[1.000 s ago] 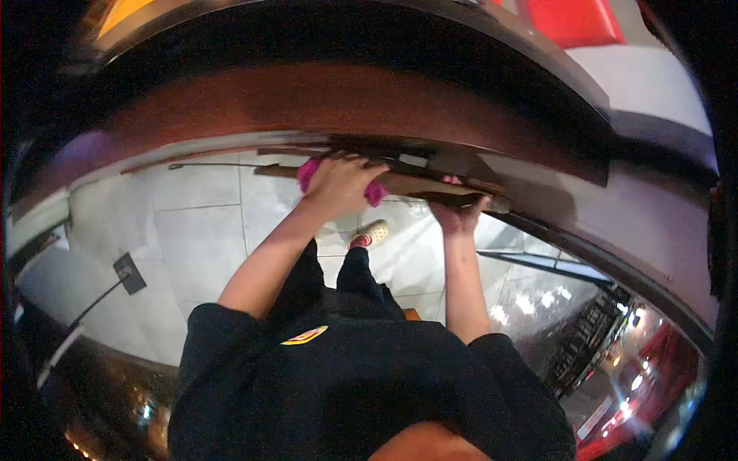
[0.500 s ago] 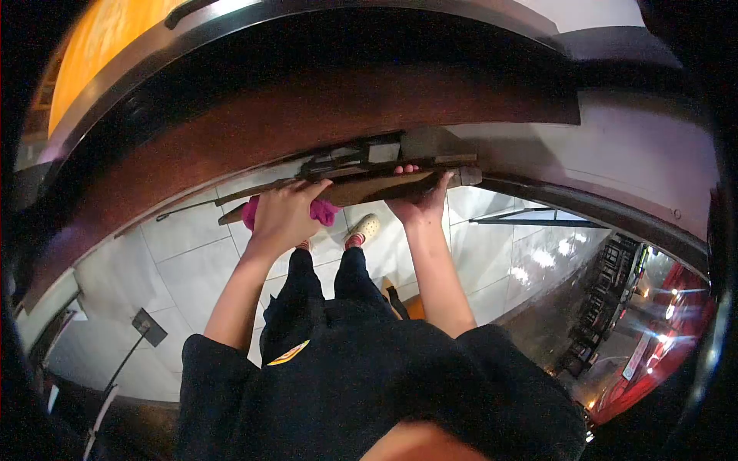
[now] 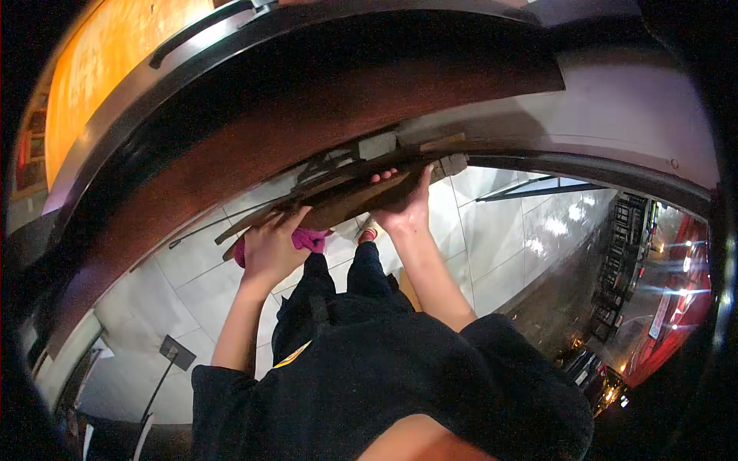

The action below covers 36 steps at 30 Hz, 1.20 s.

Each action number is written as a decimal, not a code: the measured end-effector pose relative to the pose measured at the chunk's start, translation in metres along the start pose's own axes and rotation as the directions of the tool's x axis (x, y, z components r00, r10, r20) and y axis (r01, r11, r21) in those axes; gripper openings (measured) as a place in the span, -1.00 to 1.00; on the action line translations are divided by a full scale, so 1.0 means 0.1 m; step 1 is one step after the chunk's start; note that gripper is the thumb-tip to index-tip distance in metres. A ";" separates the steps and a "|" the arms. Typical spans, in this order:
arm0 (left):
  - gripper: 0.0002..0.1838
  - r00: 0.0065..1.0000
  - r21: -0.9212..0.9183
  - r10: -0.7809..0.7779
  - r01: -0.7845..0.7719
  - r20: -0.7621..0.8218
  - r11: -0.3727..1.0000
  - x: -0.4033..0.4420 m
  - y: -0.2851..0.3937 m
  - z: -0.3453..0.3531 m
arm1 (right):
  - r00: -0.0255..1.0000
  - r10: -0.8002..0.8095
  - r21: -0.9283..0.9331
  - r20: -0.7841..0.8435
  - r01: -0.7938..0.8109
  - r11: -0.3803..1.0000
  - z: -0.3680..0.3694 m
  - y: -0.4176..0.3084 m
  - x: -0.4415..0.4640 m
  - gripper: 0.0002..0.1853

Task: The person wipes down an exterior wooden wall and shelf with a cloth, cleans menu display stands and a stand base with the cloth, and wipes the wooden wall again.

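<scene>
A long, flat brown board (image 3: 354,201), apparently wooden, slants across in front of me below the counter, its right end higher than its left. My right hand (image 3: 403,209) grips it near the right end, fingertips showing over the far edge and thumb along the near side. At the board's left end my left hand (image 3: 270,247) is closed around a bunched magenta cloth (image 3: 309,240), with its fingers over the board. Part of the cloth and the board's underside are hidden.
A dark counter (image 3: 323,84) with a reddish-brown front curves overhead. Pale floor tiles (image 3: 430,265) lie beneath. A dark square plate on a pole (image 3: 178,352) stands at left. A black metal frame (image 3: 542,188) is at right, with dark chairs (image 3: 615,253) farther off.
The board has tilted more, its left end dropping lower in view. Both hands moved slightly left with it and keep their holds. The camera view has turned a little.
</scene>
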<state>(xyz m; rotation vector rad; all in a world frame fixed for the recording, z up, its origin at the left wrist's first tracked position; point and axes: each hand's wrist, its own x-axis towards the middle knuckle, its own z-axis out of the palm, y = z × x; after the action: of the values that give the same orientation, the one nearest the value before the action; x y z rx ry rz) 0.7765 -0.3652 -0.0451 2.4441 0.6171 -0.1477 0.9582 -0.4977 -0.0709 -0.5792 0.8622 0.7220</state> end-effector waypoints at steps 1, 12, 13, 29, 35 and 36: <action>-0.41 0.999 -0.020 0.010 -0.011 -0.032 1.000 0.01 -0.03 -0.05 | 0.999 0.010 -0.011 0.036 -0.010 1.000 0.04 0.03 0.02 -0.37; -0.33 1.000 -0.033 -0.001 0.002 0.030 0.999 0.40 -0.14 -0.05 | 0.977 0.013 -0.170 0.213 0.024 0.985 0.06 -0.16 0.52 -0.31; -0.31 0.996 -0.011 -0.038 0.040 0.083 0.999 0.46 -0.15 -0.05 | 0.972 0.002 -0.171 0.235 0.039 0.984 0.05 -0.19 0.60 -0.30; -0.69 0.745 -0.090 0.284 -0.417 -0.604 0.904 0.03 -0.31 0.50 | 0.896 0.024 -0.230 0.443 0.087 0.969 0.40 -0.38 0.97 -0.51; -0.70 0.797 -0.204 -0.030 -0.117 -0.603 0.972 -0.69 -0.39 0.91 | 0.875 0.310 -0.283 0.372 -0.211 0.936 0.49 -0.35 0.81 -0.55; -0.72 0.773 -0.220 -0.108 -0.041 -0.625 0.975 -0.84 -0.36 0.93 | 0.928 0.193 -0.326 0.318 -0.084 0.942 0.57 -0.28 0.76 -0.55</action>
<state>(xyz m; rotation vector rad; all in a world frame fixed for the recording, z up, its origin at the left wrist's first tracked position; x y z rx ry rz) 0.6885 -0.4271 -0.1189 2.2304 0.9060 0.7367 1.0401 -0.4497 -0.0999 -0.6458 0.4661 1.0663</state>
